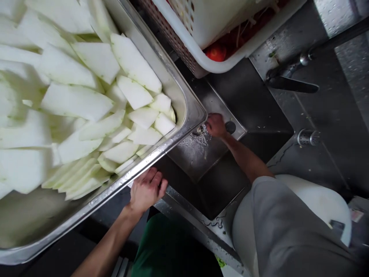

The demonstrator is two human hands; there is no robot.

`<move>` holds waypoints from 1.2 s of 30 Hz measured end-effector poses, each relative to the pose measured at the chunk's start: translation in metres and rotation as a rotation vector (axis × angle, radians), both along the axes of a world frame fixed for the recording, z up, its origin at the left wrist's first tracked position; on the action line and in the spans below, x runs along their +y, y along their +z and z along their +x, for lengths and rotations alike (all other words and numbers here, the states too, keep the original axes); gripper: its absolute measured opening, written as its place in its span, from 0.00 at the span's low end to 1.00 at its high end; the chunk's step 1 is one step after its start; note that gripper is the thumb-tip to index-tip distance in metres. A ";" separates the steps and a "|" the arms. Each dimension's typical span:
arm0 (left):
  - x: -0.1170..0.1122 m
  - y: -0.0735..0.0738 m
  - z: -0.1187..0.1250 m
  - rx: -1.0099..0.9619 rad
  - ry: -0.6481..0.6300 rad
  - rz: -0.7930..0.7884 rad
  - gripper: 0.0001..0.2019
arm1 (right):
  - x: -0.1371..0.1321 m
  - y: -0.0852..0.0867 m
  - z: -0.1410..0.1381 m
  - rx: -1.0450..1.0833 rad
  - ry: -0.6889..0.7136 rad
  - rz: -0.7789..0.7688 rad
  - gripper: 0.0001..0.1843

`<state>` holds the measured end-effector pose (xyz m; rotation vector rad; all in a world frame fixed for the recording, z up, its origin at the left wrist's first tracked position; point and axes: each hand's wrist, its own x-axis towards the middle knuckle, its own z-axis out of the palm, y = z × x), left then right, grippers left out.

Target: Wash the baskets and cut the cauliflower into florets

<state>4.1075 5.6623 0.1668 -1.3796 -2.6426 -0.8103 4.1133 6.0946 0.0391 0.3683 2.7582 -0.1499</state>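
My left hand [148, 188] is closed, with its fingers curled, right beside the rim of a large metal pan [187, 104]. Whatever it grips, if anything, is hidden. Pale, peeled melon slices [77, 102] with greenish edges fill much of the pan. Down in the sink [216, 169], my right hand [216, 125] is at the bottom beside the drain [198, 132], its fingers bent together. What those fingers hold, if anything, cannot be made out. Water glistens and splashes around the drain.
A white plastic basket [211, 67] with a tomato [216, 52] inside stands at the sink's far side. A faucet lever [294, 84] juts over the counter at right. A perforated metal cup [308, 137] is near the sink edge. A white bucket [314, 196] stands beside my right arm.
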 end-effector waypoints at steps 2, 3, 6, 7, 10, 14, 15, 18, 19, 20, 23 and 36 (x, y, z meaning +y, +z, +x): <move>0.000 0.000 -0.001 0.017 -0.008 -0.003 0.09 | 0.031 0.001 0.018 0.064 -0.357 0.186 0.29; 0.000 0.000 -0.001 0.026 -0.011 -0.006 0.10 | 0.042 0.000 0.025 0.064 -0.509 0.221 0.31; -0.001 0.000 -0.002 0.041 -0.026 -0.013 0.09 | 0.055 -0.007 0.043 0.013 -0.663 0.159 0.33; -0.001 0.000 -0.003 0.045 -0.033 -0.015 0.08 | 0.055 -0.009 0.046 0.006 -0.645 0.137 0.34; -0.001 -0.001 -0.004 0.061 -0.052 -0.017 0.09 | 0.057 -0.011 0.049 0.005 -0.583 0.114 0.36; -0.001 -0.002 -0.004 0.058 -0.066 -0.009 0.09 | 0.079 -0.009 0.048 0.043 -0.674 0.191 0.37; -0.002 -0.003 -0.004 0.052 -0.066 -0.009 0.08 | 0.084 -0.009 0.047 0.052 -0.699 0.211 0.36; -0.003 -0.005 -0.003 0.047 -0.065 -0.003 0.08 | 0.086 -0.015 0.043 0.049 -0.655 0.207 0.36; -0.003 -0.005 -0.003 0.050 -0.066 0.000 0.08 | 0.079 -0.017 0.041 0.041 -0.621 0.200 0.37; -0.003 -0.005 -0.004 0.054 -0.068 0.005 0.08 | 0.069 -0.019 0.041 0.033 -0.584 0.193 0.39; -0.002 -0.003 -0.004 0.056 -0.072 0.010 0.07 | 0.023 -0.020 0.042 0.004 -0.466 0.171 0.42; -0.003 -0.007 -0.003 0.018 -0.057 -0.023 0.08 | -0.080 -0.009 0.030 -0.002 -0.410 0.049 0.27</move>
